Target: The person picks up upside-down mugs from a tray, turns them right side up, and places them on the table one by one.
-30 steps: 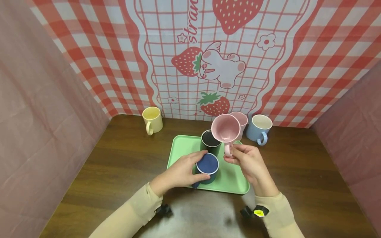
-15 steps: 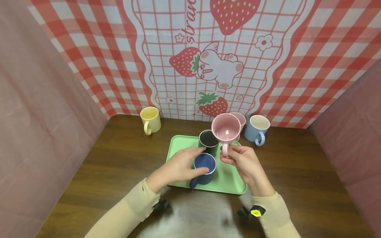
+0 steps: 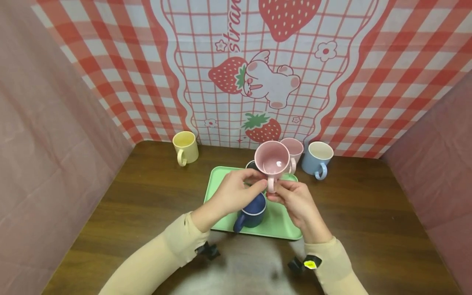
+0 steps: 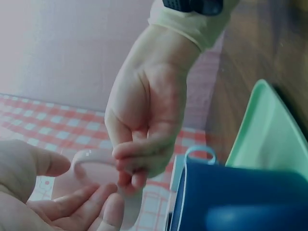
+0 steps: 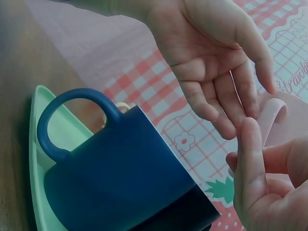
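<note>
A pink mug [image 3: 272, 159] hangs in the air over the tray, its mouth tipped towards me. My right hand [image 3: 298, 205] pinches it at the handle. From the other side my left hand [image 3: 234, 191] reaches to the same handle, its fingers [image 5: 226, 91] loosely extended; whether they touch the mug I cannot tell. Under the left hand a navy blue mug [image 3: 254, 215] stands on the green tray [image 3: 284, 225], its handle to the lower left. Behind it stands a black mug [image 3: 251, 164], mostly hidden by the left hand and the pink mug.
Along the back of the wooden table [image 3: 147, 205] stand a yellow mug [image 3: 189, 152] on the left, and a second pink mug [image 3: 293, 147] and a light blue mug [image 3: 313, 163] on the right. A strawberry-print cloth [image 3: 206, 102] hangs behind them.
My left hand has lifted off the navy mug and moved right and up to the pink mug's handle. The right hand has brought the pink mug slightly left.
</note>
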The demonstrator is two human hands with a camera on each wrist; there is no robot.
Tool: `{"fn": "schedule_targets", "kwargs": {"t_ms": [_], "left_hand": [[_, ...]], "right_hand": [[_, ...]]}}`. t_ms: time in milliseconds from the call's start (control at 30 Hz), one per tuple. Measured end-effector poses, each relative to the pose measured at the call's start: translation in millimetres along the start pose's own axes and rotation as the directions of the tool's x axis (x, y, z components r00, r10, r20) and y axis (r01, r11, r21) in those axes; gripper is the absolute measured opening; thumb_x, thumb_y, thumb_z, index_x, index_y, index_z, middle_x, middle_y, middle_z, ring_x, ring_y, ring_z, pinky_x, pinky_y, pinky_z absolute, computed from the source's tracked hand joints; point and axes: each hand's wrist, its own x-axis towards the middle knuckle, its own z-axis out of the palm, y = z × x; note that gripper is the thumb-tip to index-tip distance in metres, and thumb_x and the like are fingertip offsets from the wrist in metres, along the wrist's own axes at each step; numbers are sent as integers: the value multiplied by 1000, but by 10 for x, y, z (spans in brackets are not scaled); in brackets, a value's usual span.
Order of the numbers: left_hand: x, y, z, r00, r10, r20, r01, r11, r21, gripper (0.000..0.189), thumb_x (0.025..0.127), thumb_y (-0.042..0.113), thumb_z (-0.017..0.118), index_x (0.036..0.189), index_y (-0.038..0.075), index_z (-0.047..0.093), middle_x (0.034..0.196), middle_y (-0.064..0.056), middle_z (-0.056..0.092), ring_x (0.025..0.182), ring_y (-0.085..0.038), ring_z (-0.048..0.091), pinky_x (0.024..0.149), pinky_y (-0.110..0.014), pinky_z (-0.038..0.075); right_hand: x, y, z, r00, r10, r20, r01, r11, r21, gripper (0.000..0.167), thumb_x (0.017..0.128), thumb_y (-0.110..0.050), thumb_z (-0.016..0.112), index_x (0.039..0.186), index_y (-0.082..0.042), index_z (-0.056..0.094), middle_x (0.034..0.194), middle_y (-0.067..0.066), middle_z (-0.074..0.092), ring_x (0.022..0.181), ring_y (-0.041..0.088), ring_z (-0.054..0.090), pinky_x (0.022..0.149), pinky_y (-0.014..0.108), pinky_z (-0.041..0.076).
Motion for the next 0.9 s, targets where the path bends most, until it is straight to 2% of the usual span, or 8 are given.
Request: {"fn": "schedule_targets", "kwargs": {"t_ms": [133,233,333,433,567,733,900], "left_hand": [[27,18,84,1000,-22,3,22,993,-115,23,104,17,74,115,-3,80,100,-12,82,94,-32,80,78,-28,62],[37,20,136,999,-33,5,34,981,-190,22,105,14,72,113,-5,80,96,-13,81,87,-41,78,75,-35,65],[38,28,171,999,-42,-5,40,968,-248,22,106,12,71,111,-7,79,96,-15,80,81,-41,77,74,-43,67],[38,34,198,999,-45,-8,40,948,-315,22,107,10,69,109,-10,78,97,-19,79,78,-32,76,74,-45,67],[35,40,228,998,-55,-7,47,919,-391,20,107,7,68,107,-12,76,97,-22,79,75,-18,71,72,-37,65],[31,40,264,998,-67,2,61,896,-440,21,107,7,67,103,-13,74,92,-23,78,69,-16,66,67,-27,58],[30,49,274,996,-86,36,93,886,-454,24,109,8,66,100,-14,73,90,-23,77,67,-11,63,67,-25,55]], "right_hand": [[4,19,23,999,-1,-36,1,1000,-4,27,109,5,57,128,23,64,83,-1,76,71,6,71,73,20,62],[6,25,40,998,-6,-57,6,1000,0,19,108,6,58,118,16,71,81,-3,75,68,6,69,70,20,60],[8,31,52,997,-17,-72,18,1000,4,18,107,8,57,113,15,72,80,-3,73,67,7,67,69,19,59],[10,40,58,996,-31,-79,31,999,6,19,107,11,56,116,18,71,81,-3,72,68,7,67,69,19,59],[11,55,66,996,-45,-81,47,999,20,20,106,13,55,116,17,71,83,-3,73,68,7,67,69,20,59],[1,66,75,994,-67,-85,70,997,29,21,105,14,56,108,9,76,80,-2,73,66,8,67,68,20,60],[-11,68,82,993,-87,-85,90,996,26,23,104,15,57,101,4,78,77,-2,71,66,9,67,68,21,60]]}}
